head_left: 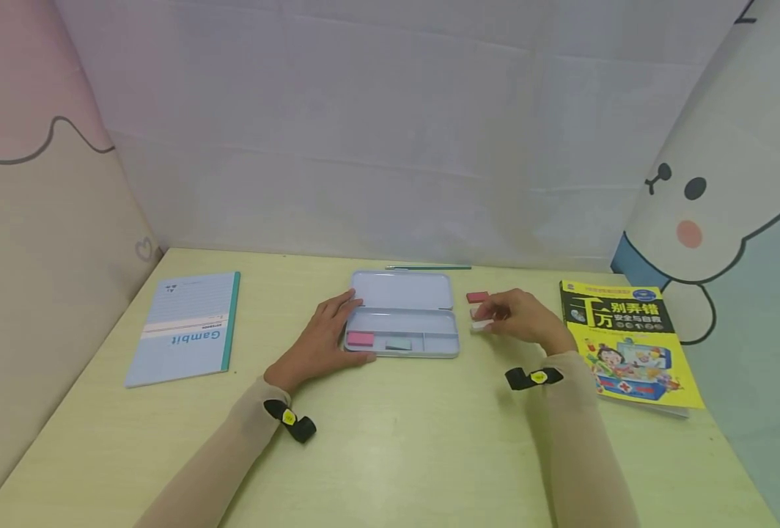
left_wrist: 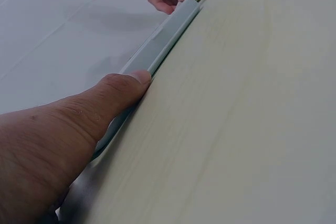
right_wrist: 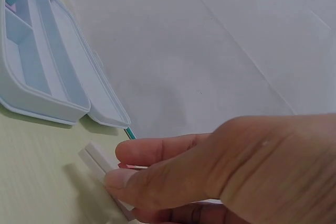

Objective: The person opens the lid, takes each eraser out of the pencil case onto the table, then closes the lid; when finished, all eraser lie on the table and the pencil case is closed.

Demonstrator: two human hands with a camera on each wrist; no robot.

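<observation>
A light blue pencil case (head_left: 440,345) lies with its lid folded back on the table. Inside its front compartments are a pink eraser (head_left: 360,339) and a pale green eraser (head_left: 399,343). My left hand (head_left: 324,339) grips the left end of the case, thumb (left_wrist: 134,80) along the front wall and fingers at the far side. To the right of the case, my right hand (head_left: 518,319) pinches a white eraser (right_wrist: 94,160) between thumb and fingers, low over the table. A red eraser (head_left: 477,297) lies just beyond these fingers; another white piece beside them is partly covered.
A green pencil (head_left: 429,268) lies behind the case, near the back wall. At the left is a light blue notebook (head_left: 185,323) with a teal spine. A yellow and black book (head_left: 627,348) lies on the right, partly behind the right forearm.
</observation>
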